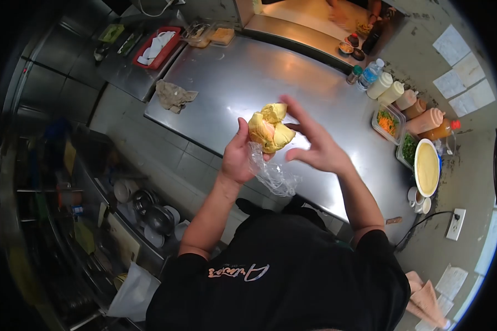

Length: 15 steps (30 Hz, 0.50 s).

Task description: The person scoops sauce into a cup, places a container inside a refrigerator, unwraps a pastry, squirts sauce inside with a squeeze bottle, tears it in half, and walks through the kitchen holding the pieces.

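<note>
A lumpy yellow piece of food (271, 130), like soft dough folded around a pinkish filling, rests in my left hand (236, 159). The thumb of that hand stands up along its side, and its fingers are mostly hidden beneath. Clear plastic wrap (277, 177) hangs down from under the lump. On the other side my right hand (323, 148) is held close, fingers spread and thumb apart, slightly blurred at the tips. Whether its fingertips touch the food I cannot tell. Both hands are above the near edge of the steel table (221, 83).
A crumpled cloth (174, 97) lies at the table's left end. Squeeze bottles (406, 99), a container of shredded vegetables (389, 124) and an oval dish of yellow dough or batter (427, 168) line the right wall. A red bin (158, 47) stands far left. Another person's hands show beyond the pass-through.
</note>
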Each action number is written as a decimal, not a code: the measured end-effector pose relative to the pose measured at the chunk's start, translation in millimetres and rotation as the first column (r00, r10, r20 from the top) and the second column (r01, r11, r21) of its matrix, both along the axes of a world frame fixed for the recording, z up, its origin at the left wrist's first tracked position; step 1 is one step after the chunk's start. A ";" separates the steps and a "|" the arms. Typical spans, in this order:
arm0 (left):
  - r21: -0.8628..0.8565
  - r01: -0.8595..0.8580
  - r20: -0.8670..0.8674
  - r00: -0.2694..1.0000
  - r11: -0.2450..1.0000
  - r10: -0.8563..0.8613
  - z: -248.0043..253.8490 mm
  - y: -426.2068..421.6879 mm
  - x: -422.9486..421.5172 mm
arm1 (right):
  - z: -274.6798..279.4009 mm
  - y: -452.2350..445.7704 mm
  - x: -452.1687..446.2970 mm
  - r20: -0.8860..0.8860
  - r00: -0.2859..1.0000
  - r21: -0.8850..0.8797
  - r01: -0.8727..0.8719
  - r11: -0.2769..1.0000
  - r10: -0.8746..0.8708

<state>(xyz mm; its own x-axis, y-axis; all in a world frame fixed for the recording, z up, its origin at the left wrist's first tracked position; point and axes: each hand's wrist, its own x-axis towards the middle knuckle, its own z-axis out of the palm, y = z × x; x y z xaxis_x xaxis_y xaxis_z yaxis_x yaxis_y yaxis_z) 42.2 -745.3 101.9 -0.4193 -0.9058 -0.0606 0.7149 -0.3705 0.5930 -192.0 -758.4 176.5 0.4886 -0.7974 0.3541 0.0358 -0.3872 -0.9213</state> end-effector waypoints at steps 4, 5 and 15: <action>-0.006 -0.046 -0.059 0.997 0.999 0.045 -2.9 11.1 59.7 | 28.5 7.4 91.7 -0.276 0.944 -0.322 0.083 0.943 -0.178; -0.010 -0.065 -0.079 0.995 0.998 0.064 -4.4 13.5 75.1 | 31.5 6.1 109.2 -0.315 0.930 -0.388 0.057 0.920 -0.190; -0.211 -0.333 -0.134 0.941 0.919 0.311 24.2 10.8 242.1 | 47.9 -5.3 303.4 -0.209 0.973 -0.472 -0.012 0.881 -0.099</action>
<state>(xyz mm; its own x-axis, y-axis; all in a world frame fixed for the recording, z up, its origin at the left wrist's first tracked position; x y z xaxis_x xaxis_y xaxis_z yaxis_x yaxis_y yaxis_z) 284.4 -734.4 126.1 -0.0960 -0.9774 0.1882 0.8304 0.0256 0.5566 111.4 -763.7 224.4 0.5666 -0.5876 0.5777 -0.1734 -0.7704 -0.6135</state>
